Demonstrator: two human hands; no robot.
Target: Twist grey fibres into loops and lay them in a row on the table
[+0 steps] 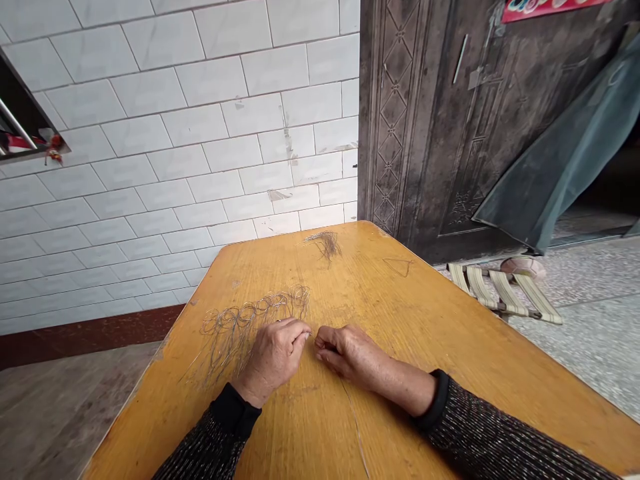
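Observation:
My left hand (275, 350) is closed in a pinch above the wooden table, its fingertips pressed together and facing my right hand. Whatever lies between them is too small to make out. A short gap away, my right hand (353, 353) is curled shut, and a thin wire (356, 417) trails from beneath it toward the table's near edge. Just beyond and left of my left hand lies a row of looped thin wires (245, 313), their long tails spread toward me and partly hidden by that hand.
The yellowish wooden table (400, 320) narrows toward a white tiled wall (225, 147). A small bundle of thin wires (327, 245) lies at its far end, with a bent wire piece (399, 266) to the right. A strapped folding stool (505, 291) stands beside the table, near a dark door (450, 133).

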